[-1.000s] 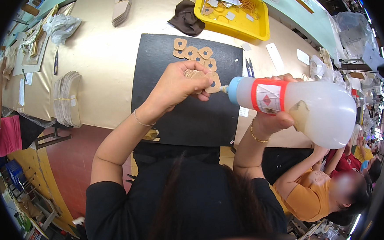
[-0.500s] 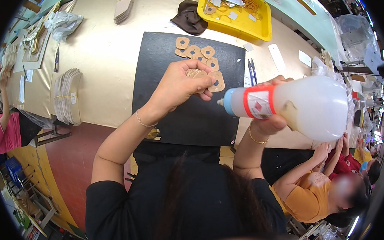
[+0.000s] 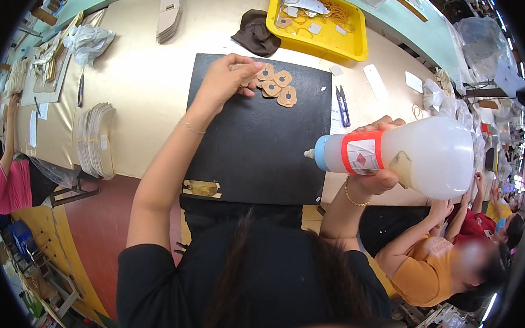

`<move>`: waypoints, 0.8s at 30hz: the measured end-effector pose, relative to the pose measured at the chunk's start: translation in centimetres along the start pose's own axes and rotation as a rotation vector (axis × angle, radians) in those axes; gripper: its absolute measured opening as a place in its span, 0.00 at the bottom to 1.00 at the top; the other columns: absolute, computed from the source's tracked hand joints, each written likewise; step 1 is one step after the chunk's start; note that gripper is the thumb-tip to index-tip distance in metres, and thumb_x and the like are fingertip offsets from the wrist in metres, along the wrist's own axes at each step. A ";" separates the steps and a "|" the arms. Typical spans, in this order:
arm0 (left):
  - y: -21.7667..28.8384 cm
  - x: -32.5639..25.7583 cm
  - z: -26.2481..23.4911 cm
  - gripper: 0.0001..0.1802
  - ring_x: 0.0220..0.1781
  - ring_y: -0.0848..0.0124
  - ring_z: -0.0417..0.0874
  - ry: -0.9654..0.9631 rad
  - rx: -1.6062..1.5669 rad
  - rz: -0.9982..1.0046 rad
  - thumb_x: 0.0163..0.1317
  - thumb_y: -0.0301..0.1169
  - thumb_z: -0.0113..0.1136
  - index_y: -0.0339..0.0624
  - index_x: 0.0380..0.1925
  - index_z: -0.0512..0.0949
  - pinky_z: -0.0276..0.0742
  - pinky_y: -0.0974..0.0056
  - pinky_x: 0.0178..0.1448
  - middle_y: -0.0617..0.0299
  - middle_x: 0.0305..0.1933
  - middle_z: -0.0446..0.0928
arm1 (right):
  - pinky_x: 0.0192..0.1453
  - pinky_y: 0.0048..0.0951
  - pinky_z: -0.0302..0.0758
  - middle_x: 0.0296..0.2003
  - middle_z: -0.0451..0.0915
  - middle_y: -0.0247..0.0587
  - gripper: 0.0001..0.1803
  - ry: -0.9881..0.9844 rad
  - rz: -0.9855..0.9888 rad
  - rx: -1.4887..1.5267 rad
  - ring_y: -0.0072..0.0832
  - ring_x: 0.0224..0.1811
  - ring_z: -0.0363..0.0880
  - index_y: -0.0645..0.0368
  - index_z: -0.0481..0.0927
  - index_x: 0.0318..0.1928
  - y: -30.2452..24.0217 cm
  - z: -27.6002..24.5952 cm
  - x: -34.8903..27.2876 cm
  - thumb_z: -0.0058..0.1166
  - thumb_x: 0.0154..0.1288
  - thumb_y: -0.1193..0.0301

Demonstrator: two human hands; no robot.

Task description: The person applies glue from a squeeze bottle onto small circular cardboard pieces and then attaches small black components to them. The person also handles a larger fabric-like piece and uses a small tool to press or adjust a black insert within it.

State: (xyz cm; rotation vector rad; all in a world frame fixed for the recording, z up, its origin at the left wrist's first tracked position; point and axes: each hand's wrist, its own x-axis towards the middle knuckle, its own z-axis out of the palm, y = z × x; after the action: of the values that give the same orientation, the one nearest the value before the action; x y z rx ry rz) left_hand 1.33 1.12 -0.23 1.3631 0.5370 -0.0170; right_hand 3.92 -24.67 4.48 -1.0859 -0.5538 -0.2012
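My left hand is over the far part of a black mat, its fingers closed on small tan pieces that they mostly hide. Beside its fingertips lies an overlapping cluster of tan rounded pieces with dark centre holes. In my right hand is a translucent white squeeze bottle with a light blue cap and a red band. The bottle lies nearly sideways, its nozzle pointing left above the mat's right edge.
A yellow tray with rubber bands and white pieces stands at the far side, next to a dark brown cloth. Snips lie right of the mat. Stacked pale sheets stand at left. Co-workers sit at the right, one in orange.
My left hand has moved away from me and to the left, from the near side of the tan cluster to its far left. The bottle, still in my right hand, has shifted slightly nearer me.
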 end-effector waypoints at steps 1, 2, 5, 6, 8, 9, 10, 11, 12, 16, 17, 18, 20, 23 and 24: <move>-0.1 -0.4 -0.4 0.18 0.34 0.73 0.80 -0.053 -0.181 -0.038 0.62 0.32 0.60 0.30 0.47 0.73 0.80 0.71 0.38 0.56 0.35 0.78 | 0.42 0.30 0.82 0.40 0.72 0.41 0.47 -0.014 0.010 -0.044 0.28 0.38 0.78 0.69 0.67 0.51 -0.3 -0.1 0.1 0.69 0.42 0.43; -0.1 -0.9 -0.7 0.18 0.36 0.72 0.81 -0.091 -0.354 -0.093 0.63 0.31 0.58 0.30 0.49 0.72 0.81 0.71 0.41 0.55 0.37 0.78 | 0.43 0.32 0.82 0.41 0.71 0.41 0.47 -0.029 0.022 -0.088 0.29 0.39 0.78 0.70 0.67 0.50 -0.4 -0.1 0.1 0.66 0.46 0.40; -0.2 -2.6 -0.7 0.20 0.46 0.66 0.82 -0.229 -0.489 -0.119 0.64 0.27 0.56 0.28 0.53 0.68 0.81 0.66 0.52 0.50 0.44 0.77 | 0.46 0.33 0.82 0.43 0.72 0.42 0.48 -0.003 0.032 0.042 0.30 0.41 0.79 0.69 0.66 0.53 -0.2 0.4 0.2 0.67 0.46 0.42; -0.2 -3.3 -0.5 0.20 0.47 0.65 0.82 -0.245 -0.490 -0.126 0.63 0.27 0.56 0.28 0.53 0.68 0.81 0.66 0.53 0.49 0.45 0.77 | 0.46 0.34 0.82 0.44 0.73 0.43 0.48 0.016 0.018 0.005 0.31 0.42 0.79 0.68 0.65 0.53 -0.1 0.7 0.2 0.67 0.45 0.42; -0.1 -4.5 0.4 0.18 0.42 0.64 0.84 -0.185 -0.437 -0.127 0.61 0.25 0.59 0.29 0.50 0.69 0.84 0.66 0.46 0.49 0.43 0.78 | 0.47 0.35 0.83 0.46 0.74 0.44 0.48 0.015 -0.002 0.033 0.33 0.45 0.80 0.68 0.65 0.54 0.1 1.3 0.3 0.68 0.45 0.42; 0.0 -5.0 0.8 0.18 0.39 0.64 0.85 -0.161 -0.385 -0.121 0.61 0.24 0.59 0.29 0.48 0.69 0.85 0.66 0.44 0.49 0.41 0.78 | 0.47 0.35 0.82 0.46 0.74 0.46 0.50 0.057 -0.016 -0.008 0.33 0.45 0.80 0.67 0.64 0.55 0.3 1.6 0.4 0.70 0.43 0.44; 0.2 -5.5 1.1 0.17 0.37 0.64 0.85 -0.139 -0.334 -0.116 0.60 0.24 0.60 0.30 0.47 0.70 0.86 0.67 0.41 0.50 0.40 0.79 | 0.48 0.34 0.82 0.46 0.74 0.47 0.51 0.096 -0.039 -0.013 0.33 0.45 0.79 0.67 0.63 0.56 0.5 1.9 0.6 0.73 0.40 0.46; 0.4 -5.7 1.5 0.15 0.33 0.66 0.85 -0.141 -0.342 -0.105 0.58 0.24 0.63 0.32 0.43 0.71 0.85 0.68 0.35 0.51 0.37 0.79 | 0.49 0.34 0.82 0.46 0.74 0.48 0.53 0.135 -0.064 -0.020 0.33 0.45 0.79 0.67 0.63 0.58 0.7 2.1 0.7 0.75 0.37 0.47; 0.5 -6.1 1.8 0.14 0.33 0.66 0.85 -0.161 -0.315 -0.092 0.58 0.24 0.63 0.32 0.42 0.71 0.85 0.69 0.35 0.52 0.36 0.79 | 0.50 0.35 0.81 0.48 0.74 0.49 0.53 0.135 -0.071 -0.032 0.34 0.45 0.79 0.66 0.62 0.58 0.8 2.3 0.8 0.75 0.39 0.48; 1.0 -7.2 2.9 0.12 0.32 0.67 0.85 -0.213 -0.280 -0.045 0.58 0.24 0.63 0.34 0.39 0.72 0.84 0.69 0.34 0.53 0.35 0.79 | 0.55 0.38 0.79 0.53 0.72 0.53 0.50 0.047 -0.095 -0.047 0.37 0.51 0.77 0.64 0.61 0.61 1.2 2.4 1.2 0.73 0.43 0.53; 1.1 -7.3 3.2 0.12 0.32 0.67 0.85 -0.217 -0.280 -0.041 0.57 0.24 0.63 0.34 0.39 0.72 0.84 0.69 0.35 0.53 0.35 0.79 | 0.56 0.38 0.78 0.53 0.72 0.53 0.50 0.052 -0.100 -0.046 0.37 0.51 0.77 0.64 0.61 0.61 1.4 2.5 1.1 0.73 0.43 0.52; 1.2 -7.5 3.4 0.12 0.32 0.68 0.85 -0.220 -0.280 -0.037 0.57 0.24 0.63 0.34 0.39 0.72 0.84 0.69 0.35 0.53 0.35 0.79 | 0.56 0.37 0.78 0.53 0.72 0.52 0.50 0.049 -0.103 -0.058 0.37 0.52 0.76 0.64 0.61 0.61 1.5 2.6 1.1 0.73 0.43 0.52; 1.4 -7.7 3.7 0.12 0.33 0.67 0.85 -0.218 -0.268 -0.040 0.57 0.24 0.63 0.34 0.39 0.73 0.84 0.69 0.35 0.53 0.36 0.79 | 0.56 0.36 0.77 0.54 0.72 0.51 0.50 0.043 -0.109 -0.082 0.36 0.54 0.75 0.63 0.63 0.60 1.7 2.8 1.0 0.74 0.41 0.51; 1.7 -8.0 4.0 0.12 0.34 0.68 0.85 -0.221 -0.266 -0.033 0.58 0.24 0.63 0.33 0.40 0.73 0.84 0.69 0.36 0.54 0.36 0.79 | 0.54 0.37 0.79 0.53 0.72 0.51 0.50 0.024 -0.103 -0.149 0.37 0.52 0.76 0.63 0.61 0.60 1.6 3.1 1.0 0.70 0.43 0.48; 1.7 -8.1 4.0 0.12 0.34 0.68 0.85 -0.227 -0.276 -0.015 0.58 0.24 0.63 0.33 0.40 0.73 0.84 0.69 0.36 0.54 0.37 0.79 | 0.51 0.39 0.82 0.52 0.73 0.52 0.50 0.010 -0.114 -0.198 0.38 0.49 0.78 0.64 0.59 0.60 1.6 3.1 1.0 0.67 0.46 0.46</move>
State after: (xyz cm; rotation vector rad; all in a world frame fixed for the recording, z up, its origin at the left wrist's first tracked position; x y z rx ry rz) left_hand -3.83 -4.61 4.83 1.0708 0.3438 -0.1053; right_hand 4.41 -21.13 4.86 -1.2450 -0.5966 -0.3671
